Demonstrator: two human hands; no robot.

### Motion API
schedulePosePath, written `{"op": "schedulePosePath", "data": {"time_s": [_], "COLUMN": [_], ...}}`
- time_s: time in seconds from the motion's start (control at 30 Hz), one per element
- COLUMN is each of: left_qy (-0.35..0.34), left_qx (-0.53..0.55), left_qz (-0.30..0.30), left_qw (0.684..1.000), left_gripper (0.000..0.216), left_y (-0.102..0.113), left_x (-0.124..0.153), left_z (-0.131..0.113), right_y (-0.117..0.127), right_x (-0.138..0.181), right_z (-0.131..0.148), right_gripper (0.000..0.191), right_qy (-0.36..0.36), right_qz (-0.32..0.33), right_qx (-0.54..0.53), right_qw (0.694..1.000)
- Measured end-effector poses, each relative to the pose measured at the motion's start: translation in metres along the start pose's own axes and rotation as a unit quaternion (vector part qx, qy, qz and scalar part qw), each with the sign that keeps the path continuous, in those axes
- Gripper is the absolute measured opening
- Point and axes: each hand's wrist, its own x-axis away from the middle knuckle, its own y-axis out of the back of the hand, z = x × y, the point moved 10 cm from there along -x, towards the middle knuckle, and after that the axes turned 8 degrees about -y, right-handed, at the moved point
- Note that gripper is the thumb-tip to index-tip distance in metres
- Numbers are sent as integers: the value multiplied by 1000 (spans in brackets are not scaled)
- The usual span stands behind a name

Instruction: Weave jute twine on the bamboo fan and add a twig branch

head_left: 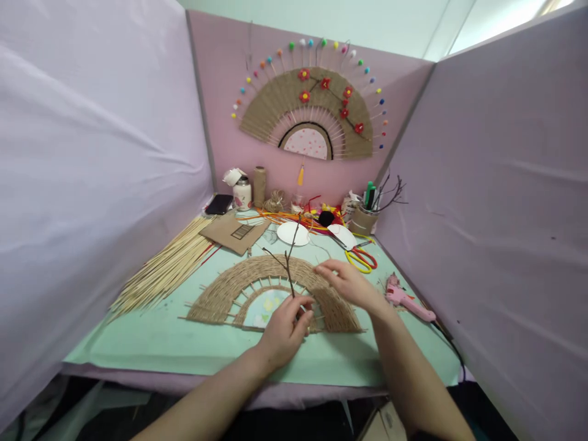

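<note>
My left hand [285, 326] is closed on the lower end of a dark forked twig [288, 260], which rises above a half-round fan [215, 283] woven from brown twine. The fan lies flat on the table, with thin sticks poking out at its edges and a pale, patterned half-disc [260, 309] at its centre. My left hand covers part of that half-disc. Over the right side of the woven band is my right hand [344, 280], its fingers stretched out to the left and apart from the twig. Nothing shows in its grasp.
Thin bamboo sticks [160, 269] and cardboard [234, 231] lie left. Scissors [362, 258] and a pink glue gun [407, 300] lie right. White ovals [294, 233], a twine ball [275, 201] and a pen holder [364, 219] sit behind. A decorated fan [271, 101] hangs on the back panel.
</note>
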Motion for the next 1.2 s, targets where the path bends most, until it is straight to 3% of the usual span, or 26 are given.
{"op": "schedulePosePath", "data": {"time_s": [0.13, 0.23, 0.33, 0.4, 0.47, 0.53, 0.63, 0.77, 0.87, 0.97, 1.1, 1.2], "left_qy": [-35, -54, -65, -64, -53, -34, -29, -78, -116, -106, -93, -77], "left_qx": [-45, -72, -77, -61, -22, 26, 45, -64, -172, -265, -347, -380], "left_qz": [-5, -8, -6, -10, -22, -34, -51, -95, -132, -132, -44, 6], "left_qw": [998, 996, 995, 996, 998, 998, 997, 990, 969, 949, 932, 922], "left_gripper": [20, 17, 14, 16, 23, 29, 29, 18, 20, 25, 28, 31], "left_y": [2, 3, 2, 2, 3, 4, 10, 47, 87, 114, 108, 93], "left_x": [-1, -1, -1, -1, -1, 0, 0, -10, -28, -54, -82, -88], "left_z": [-9, -15, -17, -16, -11, -6, -6, -21, -30, -18, 16, 42], "right_y": [-64, -90, -93, -82, -58, -28, -4, -7, -16, -26, -38, -41], "right_x": [11, 13, 15, 12, 6, 5, 8, 13, 15, 14, 9, 8], "right_z": [17, 13, 10, 8, 4, 0, -9, -30, -39, -42, -41, -43], "right_gripper": [43, 42, 34, 30, 26, 23, 24, 26, 26, 26, 25, 25], "right_qy": [4, -47, -73, -63, -38, -12, -19, -70, -91, -99, -90, -90], "right_qz": [132, 209, 196, 142, 39, -84, -188, -171, -142, -112, -85, -81], "right_qx": [-157, -270, -338, -335, -277, -146, 109, 286, 311, 309, 306, 298], "right_qw": [979, 939, 918, 929, 959, 986, 976, 940, 935, 939, 944, 947]}}
